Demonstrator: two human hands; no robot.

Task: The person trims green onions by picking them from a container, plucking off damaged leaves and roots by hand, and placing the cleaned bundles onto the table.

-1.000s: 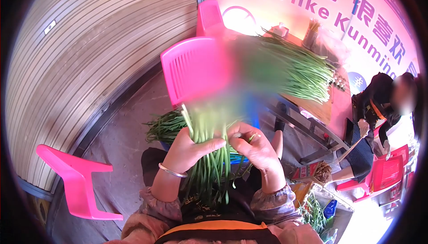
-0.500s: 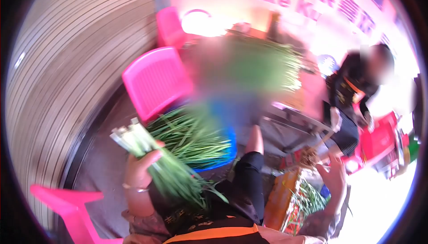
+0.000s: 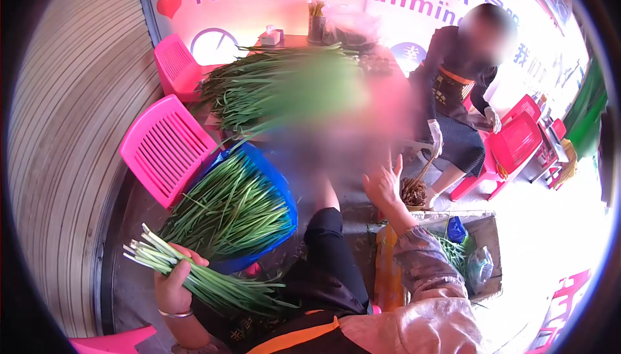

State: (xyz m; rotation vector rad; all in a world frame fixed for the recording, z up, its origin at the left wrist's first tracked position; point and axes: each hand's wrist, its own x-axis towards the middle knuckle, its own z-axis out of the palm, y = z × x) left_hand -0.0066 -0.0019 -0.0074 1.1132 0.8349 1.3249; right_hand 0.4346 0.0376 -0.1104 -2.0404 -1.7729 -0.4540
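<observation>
Bunch of long, slender green stalks with whitish ends (image 3: 223, 288): clamped in the left grip (image 3: 174, 281), apparently near the pale ends to hold them even; long axis aslant, white ends up-left of that grip, green tips down-right. Loose green stalk heap (image 3: 226, 211) in a blue plastic-lined tub (image 3: 272, 165): just beyond it, seemingly for easy reach. Right grip (image 3: 383, 189): fingers spread, nothing held, well apart.
</observation>
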